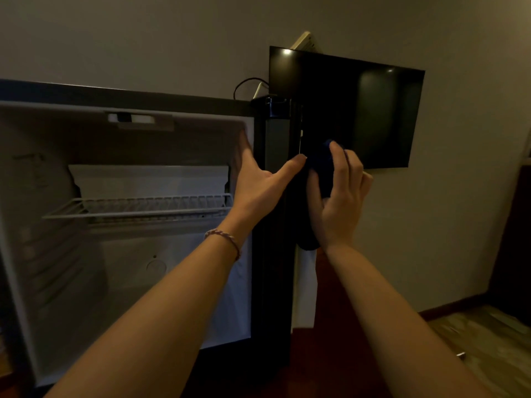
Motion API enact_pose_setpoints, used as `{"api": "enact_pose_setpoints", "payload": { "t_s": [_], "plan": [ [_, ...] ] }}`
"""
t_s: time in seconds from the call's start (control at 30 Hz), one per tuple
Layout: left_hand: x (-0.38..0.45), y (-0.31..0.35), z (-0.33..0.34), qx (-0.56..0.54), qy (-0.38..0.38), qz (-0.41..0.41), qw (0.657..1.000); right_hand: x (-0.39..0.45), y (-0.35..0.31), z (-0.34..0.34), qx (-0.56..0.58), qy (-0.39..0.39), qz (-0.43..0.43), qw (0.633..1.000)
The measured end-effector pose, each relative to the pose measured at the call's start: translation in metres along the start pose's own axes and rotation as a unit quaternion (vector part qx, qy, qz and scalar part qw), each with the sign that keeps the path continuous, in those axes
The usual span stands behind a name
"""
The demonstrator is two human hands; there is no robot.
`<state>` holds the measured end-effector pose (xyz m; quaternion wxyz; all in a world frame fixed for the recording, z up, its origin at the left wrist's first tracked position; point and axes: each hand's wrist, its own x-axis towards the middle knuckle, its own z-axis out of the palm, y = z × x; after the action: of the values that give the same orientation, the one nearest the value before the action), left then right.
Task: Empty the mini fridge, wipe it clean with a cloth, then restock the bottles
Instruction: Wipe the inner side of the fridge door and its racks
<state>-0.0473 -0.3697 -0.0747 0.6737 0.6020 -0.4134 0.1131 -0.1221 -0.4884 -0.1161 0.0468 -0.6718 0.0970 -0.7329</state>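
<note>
Bare wire shelf [138, 206] spans the mini fridge [86, 133].

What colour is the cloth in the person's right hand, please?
Dark blue cloth, gripped by the right hand; head view.

Bare forearms, braided red-and-white bracelet [224, 238] on left wrist

Both bare forearms reach forward and up, side by side. The left hand [258, 179] is spread open, fingers straight and thumb stretched out toward the right; a braided band circles its wrist. The right hand [340, 196] is curled, its grip closed round a dark blue cloth [323, 168].
</note>
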Motion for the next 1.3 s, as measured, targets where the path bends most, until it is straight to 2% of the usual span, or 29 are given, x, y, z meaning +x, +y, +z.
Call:
{"api": "enact_pose_setpoints", "payload": {
  "t_s": [0.13,0.37,0.67,0.8,0.93,1.03,1.2,1.3],
  "plan": [
    [-0.001,-0.001,0.000,0.008,0.002,0.003,1.000,-0.025,0.004,0.002,0.009,0.028,-0.001,1.000],
    [-0.002,-0.001,-0.001,0.009,0.000,0.006,1.000,-0.110,0.019,-0.005,0.027,0.013,0.039,0.999],
    [-0.003,-0.002,0.001,-0.012,-0.002,0.012,1.000,-0.208,0.035,-0.040,0.066,-0.115,0.141,0.981],
    [-0.004,-0.003,0.001,-0.021,0.001,0.011,1.000,-0.231,0.038,-0.050,0.048,-0.159,0.163,0.973],
    [-0.005,-0.002,-0.001,-0.015,-0.003,0.012,1.000,-0.228,0.034,-0.049,0.032,-0.151,0.162,0.975],
    [-0.005,0.000,-0.002,-0.011,-0.004,0.014,1.000,-0.208,0.027,-0.043,0.036,-0.115,0.141,0.983],
    [-0.005,0.000,-0.001,0.001,-0.001,0.012,1.000,-0.123,0.015,-0.020,0.009,-0.054,0.061,0.997],
    [-0.004,-0.001,-0.001,-0.002,-0.005,0.012,1.000,-0.063,0.008,-0.007,0.011,-0.024,0.045,0.999]
  ]
}}
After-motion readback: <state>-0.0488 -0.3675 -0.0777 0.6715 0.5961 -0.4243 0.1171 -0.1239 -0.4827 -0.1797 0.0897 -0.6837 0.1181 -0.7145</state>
